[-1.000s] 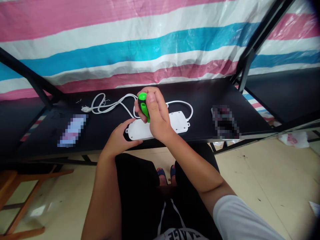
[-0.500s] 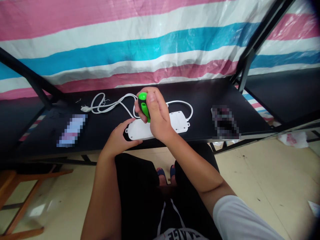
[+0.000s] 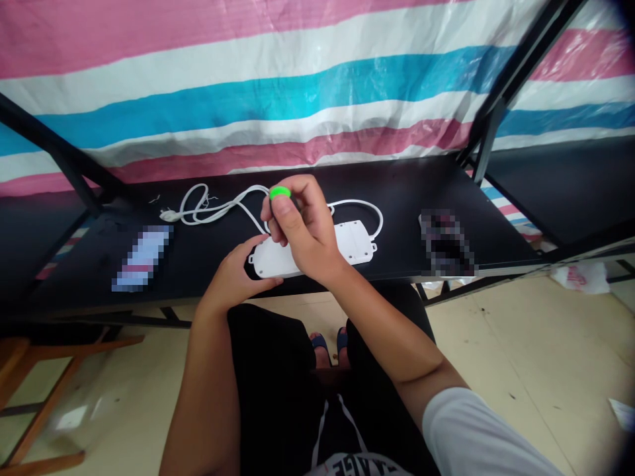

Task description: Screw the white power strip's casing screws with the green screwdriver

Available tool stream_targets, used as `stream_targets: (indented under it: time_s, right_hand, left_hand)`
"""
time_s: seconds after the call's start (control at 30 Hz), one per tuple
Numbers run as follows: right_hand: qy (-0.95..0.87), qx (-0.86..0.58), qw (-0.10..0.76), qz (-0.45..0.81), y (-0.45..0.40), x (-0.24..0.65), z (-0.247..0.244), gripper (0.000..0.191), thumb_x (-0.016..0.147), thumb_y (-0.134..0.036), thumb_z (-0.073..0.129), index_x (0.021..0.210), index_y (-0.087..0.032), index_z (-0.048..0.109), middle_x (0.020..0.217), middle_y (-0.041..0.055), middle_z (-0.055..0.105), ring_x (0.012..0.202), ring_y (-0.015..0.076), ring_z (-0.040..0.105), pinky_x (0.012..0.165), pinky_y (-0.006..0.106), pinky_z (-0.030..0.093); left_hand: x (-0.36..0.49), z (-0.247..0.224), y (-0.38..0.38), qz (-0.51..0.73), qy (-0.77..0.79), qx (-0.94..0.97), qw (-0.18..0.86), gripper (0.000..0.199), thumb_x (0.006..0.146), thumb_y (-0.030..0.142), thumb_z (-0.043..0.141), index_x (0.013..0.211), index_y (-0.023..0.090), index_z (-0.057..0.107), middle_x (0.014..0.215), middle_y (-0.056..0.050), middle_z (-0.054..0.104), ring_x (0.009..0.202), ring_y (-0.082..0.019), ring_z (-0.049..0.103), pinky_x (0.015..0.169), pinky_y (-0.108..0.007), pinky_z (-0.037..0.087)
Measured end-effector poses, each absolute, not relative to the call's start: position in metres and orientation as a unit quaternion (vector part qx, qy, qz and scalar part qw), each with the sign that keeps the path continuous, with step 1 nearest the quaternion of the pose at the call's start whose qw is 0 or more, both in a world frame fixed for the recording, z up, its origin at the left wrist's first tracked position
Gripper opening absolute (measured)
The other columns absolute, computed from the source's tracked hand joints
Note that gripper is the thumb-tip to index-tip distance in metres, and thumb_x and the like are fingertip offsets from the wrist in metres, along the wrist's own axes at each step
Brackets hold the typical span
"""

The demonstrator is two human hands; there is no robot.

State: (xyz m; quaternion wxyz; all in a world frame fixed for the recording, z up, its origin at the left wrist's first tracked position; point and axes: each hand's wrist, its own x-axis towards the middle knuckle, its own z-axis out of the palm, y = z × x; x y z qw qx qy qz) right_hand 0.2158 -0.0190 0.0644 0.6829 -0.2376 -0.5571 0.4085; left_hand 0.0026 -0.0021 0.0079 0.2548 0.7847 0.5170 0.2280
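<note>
A white power strip [image 3: 353, 242] lies with its screw-dotted back facing up on the black table. My left hand [image 3: 237, 274] is closed around its left end, thumb along the near edge and fingers on the far side. Above the middle of the strip, my right hand [image 3: 307, 228] is wrapped around a screwdriver [image 3: 280, 192] with a green and black handle. Only the green butt end shows clearly, with my thumb against it. The shaft and tip are hidden beneath the hand, so I cannot tell whether they touch the strip.
The strip's white cord [image 3: 238, 206] loops behind it to a plug [image 3: 169, 215] on the left. Blurred-out flat objects lie at the left [image 3: 143, 259] and right [image 3: 447, 243] of the black table [image 3: 397, 192]. A striped sheet [image 3: 297, 86] hangs behind. A wooden stool [image 3: 44, 390] stands lower left.
My right hand has turned at the wrist, and the screwdriver handle with it; its green side has swung out of sight. My left hand and the power strip have stayed put.
</note>
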Motion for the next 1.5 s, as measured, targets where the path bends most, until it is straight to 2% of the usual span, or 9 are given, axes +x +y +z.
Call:
stream_targets:
  time_s: [0.17, 0.27, 0.37, 0.5, 0.7, 0.9, 1.17, 1.33, 1.5]
  right_hand:
    - [-0.527, -0.134, 0.701, 0.461, -0.022, 0.218, 0.064, 0.025, 0.112, -0.052, 0.063, 0.117, -0.028, 0.070, 0.093, -0.0012, 0.068, 0.069, 0.0125, 0.059, 0.063, 0.031, 0.052]
    - [-0.527, -0.112, 0.707, 0.457, -0.022, 0.219, 0.060, 0.020, 0.115, -0.046, 0.060, 0.123, -0.028, 0.066, 0.093, -0.0013, 0.063, 0.072, 0.0135, 0.058, 0.070, 0.031, 0.053]
    - [-0.538, -0.147, 0.713, 0.425, -0.019, 0.217, 0.056, 0.027, 0.111, -0.053, 0.066, 0.123, -0.030, 0.058, 0.089, -0.0019, 0.057, 0.077, 0.0156, 0.059, 0.075, 0.032, 0.056]
    - [-0.549, -0.199, 0.702, 0.407, -0.015, 0.214, 0.053, 0.036, 0.107, -0.063, 0.067, 0.121, -0.032, 0.056, 0.088, -0.0005, 0.055, 0.078, 0.0177, 0.058, 0.071, 0.032, 0.055]
    - [-0.557, -0.216, 0.692, 0.404, -0.018, 0.218, 0.061, 0.037, 0.111, -0.066, 0.058, 0.115, -0.029, 0.056, 0.093, -0.0009, 0.061, 0.074, 0.0136, 0.056, 0.069, 0.030, 0.052]
    - [-0.550, -0.215, 0.688, 0.422, -0.025, 0.220, 0.071, 0.050, 0.112, -0.073, 0.050, 0.113, -0.024, 0.060, 0.091, -0.0008, 0.063, 0.067, 0.0107, 0.054, 0.065, 0.029, 0.051]
    - [-0.542, -0.176, 0.691, 0.445, -0.027, 0.221, 0.071, 0.036, 0.114, -0.061, 0.055, 0.114, -0.027, 0.064, 0.089, -0.0022, 0.061, 0.065, 0.0108, 0.050, 0.064, 0.029, 0.047]
    - [-0.541, -0.180, 0.693, 0.442, -0.027, 0.220, 0.070, 0.042, 0.114, -0.063, 0.053, 0.114, -0.023, 0.063, 0.088, -0.0030, 0.060, 0.064, 0.0086, 0.047, 0.063, 0.027, 0.045]
    - [-0.527, -0.146, 0.705, 0.451, -0.027, 0.220, 0.071, 0.037, 0.114, -0.058, 0.058, 0.113, -0.022, 0.065, 0.087, -0.0032, 0.060, 0.063, 0.0086, 0.047, 0.062, 0.028, 0.044]
  left_hand:
    - [0.003, 0.006, -0.002, 0.229, 0.519, 0.782, 0.257, 0.102, 0.068, 0.057, 0.096, 0.159, 0.025, 0.062, 0.152, -0.012, 0.072, 0.134, -0.042, 0.069, 0.121, -0.057, 0.052]
    - [0.003, 0.007, -0.002, 0.229, 0.519, 0.780, 0.264, 0.101, 0.068, 0.056, 0.096, 0.158, 0.024, 0.063, 0.152, -0.013, 0.072, 0.134, -0.041, 0.069, 0.121, -0.056, 0.052]
    - [0.003, 0.008, -0.002, 0.227, 0.520, 0.781, 0.261, 0.102, 0.068, 0.058, 0.096, 0.158, 0.024, 0.063, 0.151, -0.013, 0.072, 0.134, -0.042, 0.069, 0.120, -0.057, 0.053]
    - [0.003, 0.009, -0.002, 0.229, 0.519, 0.781, 0.262, 0.102, 0.068, 0.058, 0.096, 0.158, 0.023, 0.063, 0.151, -0.014, 0.072, 0.133, -0.042, 0.070, 0.118, -0.057, 0.054]
    - [0.003, 0.008, -0.002, 0.223, 0.524, 0.781, 0.256, 0.101, 0.069, 0.057, 0.095, 0.158, 0.023, 0.062, 0.152, -0.013, 0.072, 0.134, -0.041, 0.070, 0.119, -0.055, 0.054]
    - [0.000, 0.004, 0.000, 0.220, 0.522, 0.789, 0.237, 0.103, 0.069, 0.060, 0.094, 0.161, 0.026, 0.060, 0.150, -0.011, 0.072, 0.132, -0.041, 0.071, 0.116, -0.054, 0.056]
    - [0.001, 0.005, 0.000, 0.225, 0.519, 0.787, 0.247, 0.104, 0.068, 0.061, 0.095, 0.160, 0.026, 0.061, 0.150, -0.012, 0.072, 0.132, -0.041, 0.070, 0.117, -0.056, 0.055]
    - [0.001, 0.004, 0.000, 0.226, 0.517, 0.788, 0.246, 0.104, 0.068, 0.060, 0.094, 0.161, 0.025, 0.061, 0.150, -0.012, 0.072, 0.134, -0.041, 0.070, 0.119, -0.056, 0.054]
    - [0.001, 0.005, -0.001, 0.224, 0.519, 0.787, 0.247, 0.104, 0.068, 0.060, 0.094, 0.161, 0.026, 0.060, 0.152, -0.012, 0.072, 0.135, -0.041, 0.069, 0.121, -0.056, 0.053]
